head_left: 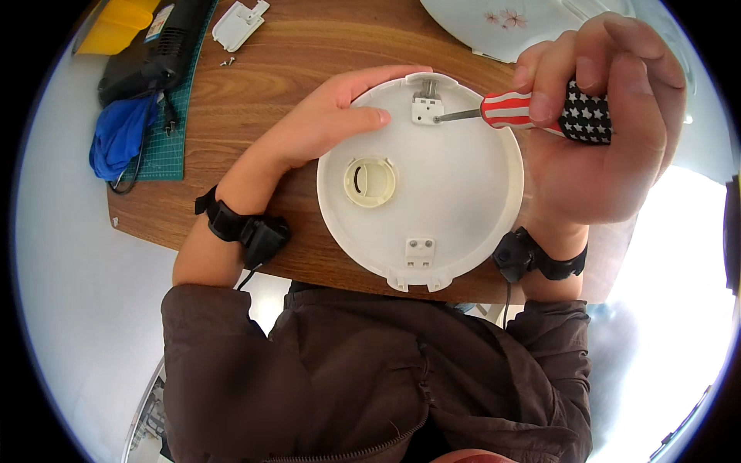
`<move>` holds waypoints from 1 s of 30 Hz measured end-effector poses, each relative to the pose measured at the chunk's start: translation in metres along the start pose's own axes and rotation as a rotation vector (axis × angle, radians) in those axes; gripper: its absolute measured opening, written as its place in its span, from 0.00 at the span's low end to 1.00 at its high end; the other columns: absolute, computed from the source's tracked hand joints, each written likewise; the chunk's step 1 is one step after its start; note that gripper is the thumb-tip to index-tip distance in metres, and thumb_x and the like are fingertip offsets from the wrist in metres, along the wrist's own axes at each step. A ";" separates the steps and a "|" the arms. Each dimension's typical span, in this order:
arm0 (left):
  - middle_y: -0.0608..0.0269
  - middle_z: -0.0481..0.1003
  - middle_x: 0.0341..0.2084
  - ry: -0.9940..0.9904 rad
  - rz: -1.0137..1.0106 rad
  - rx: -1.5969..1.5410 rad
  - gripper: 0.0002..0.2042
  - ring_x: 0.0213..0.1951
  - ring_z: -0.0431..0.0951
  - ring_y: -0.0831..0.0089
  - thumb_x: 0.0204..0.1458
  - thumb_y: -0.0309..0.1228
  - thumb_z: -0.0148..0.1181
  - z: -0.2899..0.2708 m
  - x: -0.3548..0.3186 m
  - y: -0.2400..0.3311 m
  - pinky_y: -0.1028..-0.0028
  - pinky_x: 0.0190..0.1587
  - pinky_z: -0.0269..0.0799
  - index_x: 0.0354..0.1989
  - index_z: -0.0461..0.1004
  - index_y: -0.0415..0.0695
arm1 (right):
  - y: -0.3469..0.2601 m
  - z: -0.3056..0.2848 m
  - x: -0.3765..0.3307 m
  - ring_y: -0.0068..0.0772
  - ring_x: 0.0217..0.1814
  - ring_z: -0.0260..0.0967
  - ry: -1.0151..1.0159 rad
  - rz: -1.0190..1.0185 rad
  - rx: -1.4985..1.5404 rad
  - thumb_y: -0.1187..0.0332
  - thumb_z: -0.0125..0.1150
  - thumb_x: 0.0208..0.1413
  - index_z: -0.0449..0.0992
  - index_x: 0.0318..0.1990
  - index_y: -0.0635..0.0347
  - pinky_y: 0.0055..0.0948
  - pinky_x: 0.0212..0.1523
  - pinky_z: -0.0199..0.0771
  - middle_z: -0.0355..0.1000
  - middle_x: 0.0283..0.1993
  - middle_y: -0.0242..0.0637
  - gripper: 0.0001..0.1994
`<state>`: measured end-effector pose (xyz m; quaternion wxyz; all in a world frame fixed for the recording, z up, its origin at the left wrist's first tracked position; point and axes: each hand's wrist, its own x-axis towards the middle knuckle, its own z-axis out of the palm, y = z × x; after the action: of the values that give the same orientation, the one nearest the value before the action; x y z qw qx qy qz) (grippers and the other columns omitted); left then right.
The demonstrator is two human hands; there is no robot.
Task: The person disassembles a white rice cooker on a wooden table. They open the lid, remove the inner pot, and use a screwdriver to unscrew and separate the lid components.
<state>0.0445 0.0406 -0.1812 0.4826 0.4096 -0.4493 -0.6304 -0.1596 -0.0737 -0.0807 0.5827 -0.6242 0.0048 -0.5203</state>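
Observation:
A round white plastic lid (455, 201) lies with its inner side up at the table's near edge. My left hand (332, 116) steadies its upper left rim, thumb over the inside and fingers along the outer edge. In my right hand (610, 116) is a screwdriver (505, 110) with a red-and-white striped, starred handle, the fingers closed round it. Its tip meets a screw at the lower right of a small white bracket (426, 108) near the far rim. A second bracket (420, 253) with two screws sits near the front rim. A cream round vent piece (370, 182) is set left of centre.
On the wooden table (270, 69), a loose white plastic cover (239, 25) lies at the far left, with small screws (227, 62) below it. A green cutting mat (174, 147) carries a black device (147, 65) and blue cloth (120, 139). A larger white flowered part (502, 23) stands at the back right.

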 end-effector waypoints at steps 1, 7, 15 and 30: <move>0.57 0.71 0.64 -0.006 -0.004 -0.009 0.35 0.63 0.73 0.71 0.57 0.34 0.62 0.000 0.000 0.000 0.70 0.64 0.69 0.73 0.61 0.38 | -0.001 -0.004 0.001 0.31 0.21 0.65 -0.061 0.005 0.036 0.68 0.43 0.66 0.75 0.53 0.69 0.41 0.31 0.75 0.66 0.32 0.39 0.17; 0.58 0.73 0.62 -0.022 -0.009 -0.013 0.33 0.61 0.74 0.72 0.59 0.32 0.62 0.000 0.000 0.004 0.70 0.63 0.71 0.73 0.61 0.38 | -0.018 0.031 -0.001 0.23 0.18 0.64 0.078 0.067 -0.145 0.62 0.48 0.69 0.68 0.51 0.67 0.26 0.28 0.75 0.63 0.29 0.31 0.15; 0.59 0.74 0.61 -0.016 -0.037 -0.014 0.30 0.59 0.75 0.73 0.59 0.27 0.57 -0.005 -0.002 0.003 0.71 0.62 0.73 0.72 0.63 0.39 | -0.010 0.029 0.018 0.21 0.29 0.64 -0.068 -0.227 -0.778 0.58 0.67 0.60 0.72 0.50 0.66 0.22 0.33 0.68 0.69 0.33 0.32 0.21; 0.55 0.75 0.61 -0.005 0.009 -0.015 0.28 0.58 0.78 0.71 0.61 0.24 0.52 0.001 -0.002 0.001 0.70 0.60 0.74 0.73 0.62 0.38 | -0.004 0.009 0.013 0.29 0.41 0.77 -0.248 -0.098 -0.251 0.73 0.79 0.48 0.70 0.53 0.65 0.30 0.45 0.78 0.77 0.46 0.49 0.27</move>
<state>0.0445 0.0421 -0.1802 0.4871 0.4024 -0.4477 -0.6327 -0.1503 -0.0739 -0.0671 0.4705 -0.7508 -0.0325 -0.4625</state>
